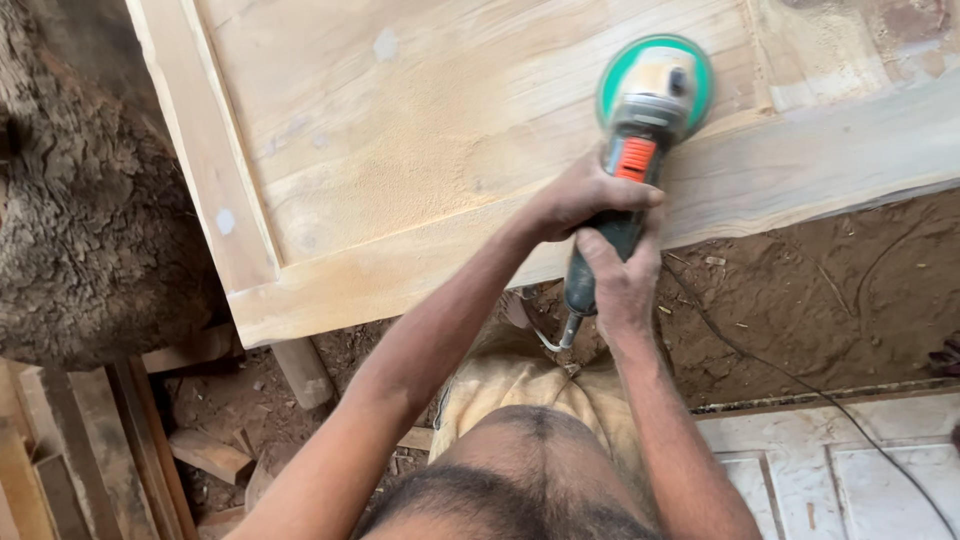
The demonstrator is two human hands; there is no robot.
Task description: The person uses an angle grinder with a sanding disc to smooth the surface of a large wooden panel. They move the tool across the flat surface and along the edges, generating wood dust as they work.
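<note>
Over the near rail of a pale wooden door panel (420,130) we see both hands clamped on a power sander (640,150). Its round green disc (615,75) lies flat on the wood, at the edge where the recessed centre field meets the front rail, with fine sawdust spread around it. The left hand (580,195) wraps over the grey body just behind the orange switch, fingers closed tight around it. The right hand (620,280) grasps the dark rear handle from below, just beside the left hand and touching it at the fingers. A black cord (800,380) leaves the handle's end and trails off to the right across the bare earth floor (790,300); where it goes past the frame's edge we cannot tell.

The panel rests raised off the ground, though its supports are mostly hidden; a round wooden post (300,370) under the near left corner may be one. To the left stands a rough-barked tree trunk (90,230). Wood offcuts (210,455) lie on the dirt below, and another panelled white board (850,470) lies at lower right.
</note>
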